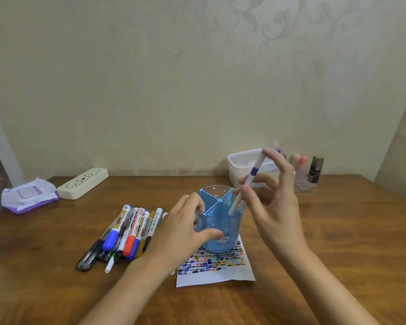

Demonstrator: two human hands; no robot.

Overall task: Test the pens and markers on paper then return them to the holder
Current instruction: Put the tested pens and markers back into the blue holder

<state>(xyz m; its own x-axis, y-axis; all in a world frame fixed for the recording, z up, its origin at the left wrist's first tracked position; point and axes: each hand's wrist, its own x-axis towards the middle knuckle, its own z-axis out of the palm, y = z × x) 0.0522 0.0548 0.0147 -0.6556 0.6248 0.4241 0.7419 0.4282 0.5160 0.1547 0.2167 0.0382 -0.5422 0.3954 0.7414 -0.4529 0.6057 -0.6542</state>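
Now, line by line:
Holder: a round translucent blue plastic pen holder [220, 227] with blue dividers that split it into compartments; it stands upright on the paper, near the middle of the desk.
Left hand: the left hand [182, 227] grips the holder's left wall, fingers curled over the rim and thumb pressed across the front.
Right hand: the right hand [271, 195] pinches a slim white pen with a blue band [247, 184] between thumb and fingertips, the other fingers spread upward.
Pen: tilted, upper end to the right, lower end inside the holder's right-hand compartment; whether it touches the bottom cannot be told.
Paper: a white sheet covered in small coloured test strokes [215, 266], lying flat under the holder.
Loose pens and markers: a bunch of capped markers and pens [124, 233] with blue, red, black and yellow caps, lying side by side on the desk just left of the left hand.
Desk: brown wood-grain tabletop [326, 242] against a pale wall.
Back left: a cream oblong pencil case [82, 183] beside a purple-and-white tissue packet [28, 194].
Back right: a white plastic tub [242, 166] behind the right hand, and a clear organiser with cosmetics [311, 177].
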